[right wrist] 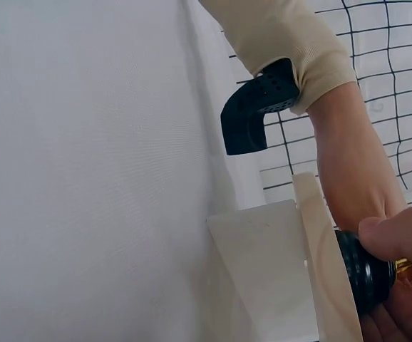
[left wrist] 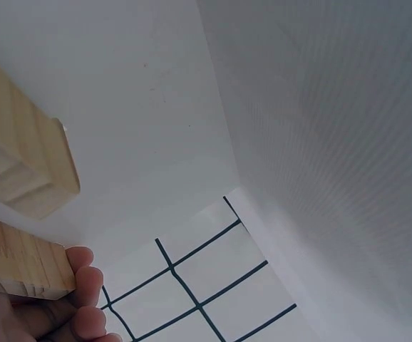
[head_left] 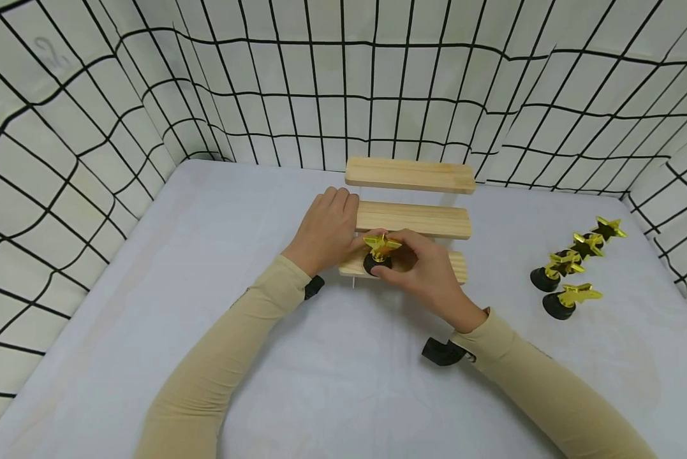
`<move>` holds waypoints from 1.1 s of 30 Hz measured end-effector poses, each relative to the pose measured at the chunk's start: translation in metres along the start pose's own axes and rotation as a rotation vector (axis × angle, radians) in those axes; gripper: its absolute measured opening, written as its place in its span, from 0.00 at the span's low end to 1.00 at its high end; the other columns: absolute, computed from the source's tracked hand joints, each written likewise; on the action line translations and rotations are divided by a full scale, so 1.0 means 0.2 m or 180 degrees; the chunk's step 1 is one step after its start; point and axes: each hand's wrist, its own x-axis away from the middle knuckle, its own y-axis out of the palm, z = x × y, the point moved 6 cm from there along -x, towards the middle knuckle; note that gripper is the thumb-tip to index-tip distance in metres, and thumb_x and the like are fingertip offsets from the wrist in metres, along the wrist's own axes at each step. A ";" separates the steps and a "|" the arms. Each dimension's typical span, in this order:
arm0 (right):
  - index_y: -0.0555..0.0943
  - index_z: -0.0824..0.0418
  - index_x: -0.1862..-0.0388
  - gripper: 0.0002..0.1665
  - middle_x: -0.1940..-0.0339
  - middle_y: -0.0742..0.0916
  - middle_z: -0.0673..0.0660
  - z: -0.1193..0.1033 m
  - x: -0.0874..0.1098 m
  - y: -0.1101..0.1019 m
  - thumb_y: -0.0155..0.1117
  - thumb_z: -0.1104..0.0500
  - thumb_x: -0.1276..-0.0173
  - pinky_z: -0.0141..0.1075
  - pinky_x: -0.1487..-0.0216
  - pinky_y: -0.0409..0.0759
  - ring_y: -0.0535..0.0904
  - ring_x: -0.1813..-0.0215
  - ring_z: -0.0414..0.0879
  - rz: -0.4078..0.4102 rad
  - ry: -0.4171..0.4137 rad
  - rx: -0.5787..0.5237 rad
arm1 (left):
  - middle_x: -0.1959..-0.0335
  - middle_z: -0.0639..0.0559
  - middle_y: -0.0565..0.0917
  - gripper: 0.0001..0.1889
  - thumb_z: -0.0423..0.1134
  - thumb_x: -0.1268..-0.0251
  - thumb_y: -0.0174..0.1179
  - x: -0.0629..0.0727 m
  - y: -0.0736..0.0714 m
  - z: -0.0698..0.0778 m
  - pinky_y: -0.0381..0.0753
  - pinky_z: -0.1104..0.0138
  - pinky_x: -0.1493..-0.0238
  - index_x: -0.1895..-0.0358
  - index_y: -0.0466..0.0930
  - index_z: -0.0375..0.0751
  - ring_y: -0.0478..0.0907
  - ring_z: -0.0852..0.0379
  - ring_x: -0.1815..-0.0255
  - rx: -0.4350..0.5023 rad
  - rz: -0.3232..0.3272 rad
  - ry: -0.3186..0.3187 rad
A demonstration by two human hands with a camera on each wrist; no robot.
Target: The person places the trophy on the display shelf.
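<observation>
Front board [head_left: 457, 269], middle board [head_left: 413, 220] and back board [head_left: 410, 175] go one behind another above the surface [head_left: 320, 382], with the grid [head_left: 372, 99] behind them all. One trophy [head_left: 379, 247] is on the left part of the front board, right hand [head_left: 426, 271] round its right side, left hand [head_left: 328, 229] at the middle board's left end. Four more trophies [head_left: 559, 307] sit well off to the right.

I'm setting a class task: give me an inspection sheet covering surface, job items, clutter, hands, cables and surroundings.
Surface: white tabletop.
Job's things: one star trophy toward the front board's left end; middle board and back board behind; four other trophies to the right.
Clutter: nothing seen.
Hands: left hand grips the middle board's left end; right hand holds the star trophy; black mounts at both wrists.
Cables: nothing seen.
Surroundings: black grid over white walls.
</observation>
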 end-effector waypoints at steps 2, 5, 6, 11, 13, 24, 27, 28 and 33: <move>0.83 0.61 0.45 0.30 0.48 0.91 0.58 0.00 0.00 0.00 0.84 0.59 0.47 0.41 0.49 0.85 0.87 0.52 0.49 0.0016 0.0043 -0.0005 | 0.66 0.43 0.79 0.35 0.69 0.32 0.56 0.00 0.00 0.00 0.73 0.59 0.64 0.58 0.76 0.32 0.73 0.46 0.64 0.0017 -0.0005 -0.0008; 0.83 0.61 0.46 0.29 0.49 0.91 0.59 0.00 -0.01 0.00 0.83 0.59 0.47 0.43 0.47 0.87 0.89 0.51 0.50 0.0025 0.0099 -0.0057 | 0.65 0.43 0.79 0.33 0.66 0.31 0.58 0.00 0.00 0.00 0.73 0.59 0.62 0.57 0.76 0.32 0.73 0.45 0.63 0.0048 -0.0061 -0.0023; 0.82 0.61 0.46 0.29 0.49 0.91 0.59 0.00 -0.01 0.00 0.83 0.59 0.47 0.43 0.47 0.87 0.89 0.50 0.50 0.0031 0.0120 -0.0070 | 0.65 0.42 0.79 0.31 0.63 0.31 0.59 0.00 -0.01 0.00 0.74 0.58 0.62 0.56 0.76 0.31 0.73 0.45 0.62 0.0061 -0.0085 -0.0028; 0.81 0.64 0.44 0.31 0.47 0.90 0.62 0.01 -0.01 0.02 0.83 0.62 0.46 0.40 0.44 0.87 0.90 0.46 0.53 0.0032 0.0177 -0.0363 | 0.61 0.41 0.80 0.23 0.46 0.40 0.63 0.00 -0.01 -0.01 0.76 0.57 0.58 0.51 0.76 0.30 0.74 0.44 0.59 0.0161 -0.0228 -0.0093; 0.80 0.66 0.43 0.32 0.45 0.89 0.64 0.01 -0.01 0.03 0.82 0.64 0.46 0.38 0.43 0.87 0.89 0.44 0.55 0.0024 0.0194 -0.0488 | 0.61 0.41 0.80 0.23 0.45 0.42 0.63 0.00 0.00 -0.01 0.76 0.57 0.57 0.51 0.76 0.29 0.74 0.44 0.58 0.0187 -0.0250 -0.0114; 0.76 0.66 0.45 0.33 0.44 0.88 0.64 0.01 0.01 0.00 0.82 0.63 0.47 0.38 0.42 0.86 0.89 0.42 0.55 0.0022 0.0233 -0.0406 | 0.61 0.41 0.80 0.23 0.45 0.43 0.64 0.00 0.02 -0.01 0.75 0.57 0.57 0.51 0.75 0.30 0.73 0.44 0.58 0.0224 -0.0264 -0.0126; 0.77 0.65 0.47 0.31 0.48 0.89 0.62 0.00 0.03 -0.04 0.83 0.62 0.47 0.40 0.41 0.86 0.89 0.44 0.53 0.0109 0.0216 -0.0231 | 0.59 0.41 0.80 0.25 0.47 0.43 0.65 0.00 0.02 -0.02 0.76 0.57 0.55 0.49 0.75 0.30 0.73 0.45 0.57 0.0185 -0.0302 -0.0127; 0.77 0.64 0.47 0.30 0.49 0.89 0.61 0.00 0.04 -0.06 0.83 0.62 0.47 0.40 0.41 0.86 0.89 0.45 0.53 0.0146 0.0203 -0.0171 | 0.59 0.41 0.80 0.26 0.47 0.43 0.65 0.00 0.02 -0.02 0.76 0.57 0.55 0.48 0.75 0.29 0.73 0.45 0.57 0.0181 -0.0316 -0.0129; 0.79 0.62 0.49 0.28 0.53 0.88 0.58 0.00 0.08 -0.17 0.83 0.63 0.47 0.39 0.40 0.85 0.88 0.46 0.51 0.0318 0.0064 -0.0030 | 0.59 0.41 0.80 0.26 0.47 0.42 0.65 0.00 0.03 -0.02 0.75 0.57 0.56 0.49 0.75 0.29 0.73 0.45 0.57 0.0207 -0.0334 -0.0128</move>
